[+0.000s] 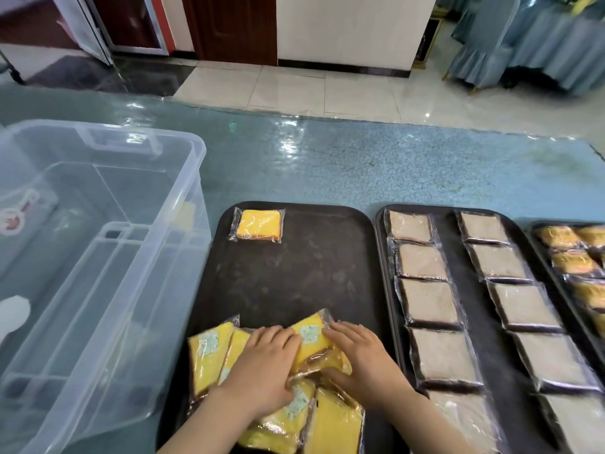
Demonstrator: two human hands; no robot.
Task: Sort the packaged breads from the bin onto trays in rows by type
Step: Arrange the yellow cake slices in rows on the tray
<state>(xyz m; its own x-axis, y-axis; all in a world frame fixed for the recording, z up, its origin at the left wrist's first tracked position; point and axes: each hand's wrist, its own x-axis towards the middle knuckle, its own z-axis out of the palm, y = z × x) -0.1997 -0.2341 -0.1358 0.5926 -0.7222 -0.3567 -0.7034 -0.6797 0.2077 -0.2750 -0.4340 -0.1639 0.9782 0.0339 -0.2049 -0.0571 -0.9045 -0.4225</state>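
A heap of yellow packaged breads (pixel 209 353) lies at the near end of the left dark tray (pixel 294 283). One yellow packet (pixel 258 225) lies alone at that tray's far left corner. My left hand (pixel 262 365) and my right hand (pixel 360 358) grip one yellow packet (pixel 311 339) on top of the heap from either side, the right thumb tucked under its edge. The clear plastic bin (pixel 98 257) stands to the left and looks almost empty.
The middle tray (pixel 448 257) carries two rows of pale brown packaged breads. A third tray (pixel 540 250) at the far right holds orange-yellow packets. All stand on a blue-green table covered with clear film. Tiled floor and draped chairs lie beyond.
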